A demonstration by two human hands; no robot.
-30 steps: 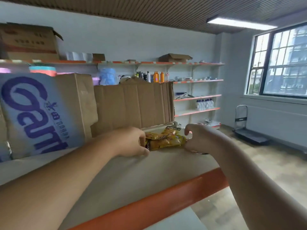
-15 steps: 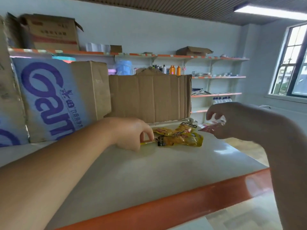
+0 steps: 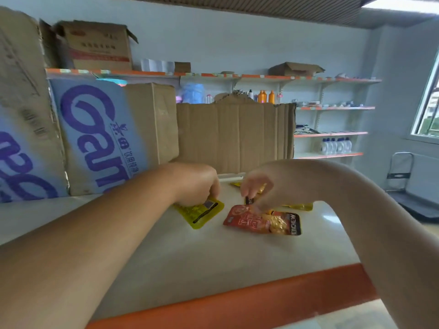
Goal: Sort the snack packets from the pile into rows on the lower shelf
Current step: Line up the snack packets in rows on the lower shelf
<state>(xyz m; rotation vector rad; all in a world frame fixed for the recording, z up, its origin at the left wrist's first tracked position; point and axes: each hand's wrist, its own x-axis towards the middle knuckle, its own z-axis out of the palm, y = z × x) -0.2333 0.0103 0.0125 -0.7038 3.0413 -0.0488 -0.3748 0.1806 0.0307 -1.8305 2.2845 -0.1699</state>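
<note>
Where red packet (image 3: 261, 222) lies: pale shelf (image 3: 213, 257), orange lip (image 3: 237, 302), cartons (image 3: 232, 136) behind.

Pale grey-blue walls (image 3: 237, 43) close the room under a dark slatted ceiling (image 3: 237, 10), with a lit strip lamp (image 3: 403, 5) up at one o'clock. A window (image 3: 427, 110) lets in daylight at three o'clock. Just below it, a folding hand trolley (image 3: 401, 172) stands against the wall. The floor (image 3: 356, 321) shows pale at five o'clock. Orange-edged wall shelves (image 3: 332, 108) run from twelve to two, carrying orange bottles (image 3: 266, 97), white bottles (image 3: 335, 146) and an open carton (image 3: 294, 68). Big cardboard boxes (image 3: 99, 134) stack up at nine to ten o'clock.
</note>
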